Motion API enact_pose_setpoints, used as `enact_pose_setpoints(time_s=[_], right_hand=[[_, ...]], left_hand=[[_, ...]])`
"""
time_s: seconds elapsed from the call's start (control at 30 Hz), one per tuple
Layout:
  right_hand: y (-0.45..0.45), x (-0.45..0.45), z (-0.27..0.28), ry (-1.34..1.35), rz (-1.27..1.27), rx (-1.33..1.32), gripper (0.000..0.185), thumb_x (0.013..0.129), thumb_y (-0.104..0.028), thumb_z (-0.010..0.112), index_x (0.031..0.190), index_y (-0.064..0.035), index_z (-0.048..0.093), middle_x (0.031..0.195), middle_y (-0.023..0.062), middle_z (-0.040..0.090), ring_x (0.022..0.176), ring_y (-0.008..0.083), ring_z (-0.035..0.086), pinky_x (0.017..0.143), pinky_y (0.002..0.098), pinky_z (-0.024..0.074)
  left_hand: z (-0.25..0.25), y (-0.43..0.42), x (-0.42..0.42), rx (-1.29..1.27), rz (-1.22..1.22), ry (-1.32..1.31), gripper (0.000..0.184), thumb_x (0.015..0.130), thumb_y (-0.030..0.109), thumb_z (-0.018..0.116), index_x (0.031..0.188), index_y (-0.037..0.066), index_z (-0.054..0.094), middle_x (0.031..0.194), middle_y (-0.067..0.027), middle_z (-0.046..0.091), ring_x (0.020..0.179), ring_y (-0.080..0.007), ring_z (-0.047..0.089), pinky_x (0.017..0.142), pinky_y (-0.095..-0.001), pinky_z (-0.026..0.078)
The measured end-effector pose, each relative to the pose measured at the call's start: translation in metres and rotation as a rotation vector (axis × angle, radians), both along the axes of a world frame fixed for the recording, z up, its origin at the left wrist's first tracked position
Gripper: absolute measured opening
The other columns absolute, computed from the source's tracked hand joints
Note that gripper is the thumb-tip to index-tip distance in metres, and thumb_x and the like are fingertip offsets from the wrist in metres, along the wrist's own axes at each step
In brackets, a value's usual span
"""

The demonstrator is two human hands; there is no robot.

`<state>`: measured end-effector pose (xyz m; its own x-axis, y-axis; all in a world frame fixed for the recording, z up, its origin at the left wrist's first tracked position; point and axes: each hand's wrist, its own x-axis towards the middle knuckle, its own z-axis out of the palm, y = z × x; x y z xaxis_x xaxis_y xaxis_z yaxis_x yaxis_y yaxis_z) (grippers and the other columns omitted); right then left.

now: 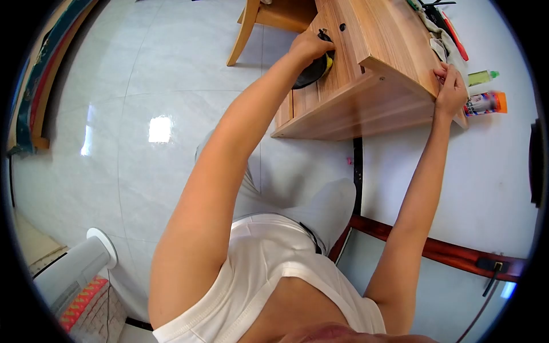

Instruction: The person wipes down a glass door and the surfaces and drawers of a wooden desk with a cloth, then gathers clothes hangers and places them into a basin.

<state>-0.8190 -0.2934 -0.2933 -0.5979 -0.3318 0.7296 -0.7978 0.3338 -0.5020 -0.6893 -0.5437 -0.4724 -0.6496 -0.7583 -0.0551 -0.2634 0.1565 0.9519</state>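
My left hand [310,47] is closed at the front of a wooden desk [394,34], on a dark, bag-like thing [311,75] with a yellow patch. Most of this thing hangs below my fingers, and its exact kind is unclear. On the far side of the desktop, my right hand [452,91] has its fingers curled together by the desk's side edge. A pale crumpled cloth [452,54] lies right beside those fingertips. Whatever the right fingers pinch, if anything, is too small to make out.
A green-capped bottle [481,78] and an orange-capped container [486,103] are beside my right hand. A red object [456,37] lies along the desk's back. A wooden chair [280,16] stands before the desk. A white cylindrical appliance [86,260] is at lower left.
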Motion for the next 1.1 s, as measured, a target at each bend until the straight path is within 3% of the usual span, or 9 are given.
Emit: enact_pose_setpoints(time_s=[0.2, 0.23, 0.37, 0.63, 0.83, 0.9, 0.97, 1.03, 1.1], right_hand=[[0.0, -0.002, -0.001, -0.049, 0.043, -0.045, 0.03, 0.095, -0.024, 0.054, 0.095, -0.0001, 0.072, 0.077, 0.007, 0.071, 0.07, 0.011, 0.063, 0.068, 0.0253, 0.0496], [0.0, 0.0, 0.0, -0.036, 0.027, -0.031, 0.03, 0.095, -0.025, 0.054, 0.095, -0.0002, 0.072, 0.077, 0.0069, 0.071, 0.07, 0.011, 0.063, 0.068, 0.0254, 0.0494], [-0.001, -0.001, -0.001, 0.002, -0.005, -0.001, 0.03, 0.095, -0.026, 0.054, 0.095, -0.0026, 0.073, 0.075, 0.0057, 0.071, 0.07, 0.0106, 0.064, 0.068, 0.0248, 0.0484], [0.0, -0.011, -0.003, 0.009, -0.02, 0.009, 0.032, 0.095, -0.03, 0.054, 0.097, -0.0047, 0.073, 0.074, 0.0047, 0.071, 0.071, 0.0111, 0.064, 0.069, 0.0255, 0.0475], [0.001, -0.004, -0.001, 0.039, -0.065, 0.054, 0.032, 0.094, -0.031, 0.054, 0.098, -0.0055, 0.073, 0.074, 0.0043, 0.071, 0.072, 0.012, 0.065, 0.069, 0.0261, 0.0478], [0.001, -0.007, -0.002, 0.013, -0.057, 0.051, 0.032, 0.094, -0.032, 0.055, 0.098, -0.0057, 0.073, 0.074, 0.0043, 0.071, 0.072, 0.0125, 0.066, 0.07, 0.026, 0.048], [0.001, -0.013, -0.002, -0.003, -0.05, 0.042, 0.032, 0.094, -0.031, 0.055, 0.098, -0.0057, 0.073, 0.075, 0.0045, 0.072, 0.073, 0.0129, 0.066, 0.071, 0.0259, 0.0483], [0.001, -0.019, -0.004, -0.017, -0.044, 0.043, 0.032, 0.093, -0.031, 0.055, 0.098, -0.0056, 0.073, 0.075, 0.0049, 0.072, 0.073, 0.0131, 0.067, 0.072, 0.0258, 0.0485], [0.001, -0.019, -0.005, 0.01, -0.03, 0.034, 0.031, 0.093, -0.031, 0.055, 0.098, -0.0057, 0.073, 0.075, 0.0051, 0.072, 0.073, 0.0131, 0.067, 0.072, 0.0258, 0.0487]], left_hand=[[0.001, -0.021, 0.039, -0.053, 0.069, -0.078, 0.054, 0.068, 0.041, 0.076, 0.089, -0.008, 0.069, 0.085, -0.0186, 0.069, 0.077, -0.0265, 0.067, 0.068, -0.0387, 0.051], [-0.006, -0.031, 0.05, -0.089, 0.079, -0.056, 0.058, 0.068, 0.048, 0.075, 0.092, -0.004, 0.07, 0.096, -0.023, 0.069, 0.09, -0.034, 0.068, 0.077, -0.0383, 0.053], [-0.014, -0.07, 0.108, -0.041, 0.089, 0.054, 0.051, 0.073, 0.039, 0.072, 0.093, -0.007, 0.069, 0.085, -0.0172, 0.07, 0.076, -0.0262, 0.068, 0.07, -0.0368, 0.052], [0.0, -0.084, 0.177, 0.026, 0.297, 0.034, 0.044, 0.074, 0.029, 0.07, 0.1, -0.006, 0.065, 0.092, -0.0174, 0.068, 0.078, -0.0252, 0.066, 0.074, -0.0366, 0.052], [0.066, -0.104, 0.194, 0.039, 0.42, 0.883, 0.025, 0.081, 0.017, 0.067, 0.096, -0.002, 0.062, 0.089, -0.0129, 0.064, 0.072, -0.0247, 0.066, 0.064, -0.0364, 0.055], [0.126, -0.087, 0.185, 0.03, 0.311, 0.889, 0.025, 0.082, 0.018, 0.066, 0.097, -0.002, 0.064, 0.093, -0.0116, 0.065, 0.079, -0.0259, 0.067, 0.069, -0.0365, 0.055], [0.133, -0.131, 0.145, -0.096, 0.258, 0.795, 0.022, 0.085, 0.02, 0.063, 0.098, 0.003, 0.066, 0.081, -0.0126, 0.067, 0.071, -0.031, 0.064, 0.067, -0.0389, 0.05], [0.124, -0.143, 0.114, -0.631, 0.322, 0.432, 0.029, 0.082, 0.025, 0.065, 0.101, 0.003, 0.067, 0.084, -0.0186, 0.067, 0.078, -0.0373, 0.065, 0.072, -0.0409, 0.05], [0.112, -0.135, 0.103, -0.593, 0.19, -0.026, 0.036, 0.082, 0.031, 0.064, 0.103, 0.002, 0.067, 0.092, -0.0223, 0.066, 0.092, -0.0389, 0.064, 0.082, -0.0434, 0.05]])
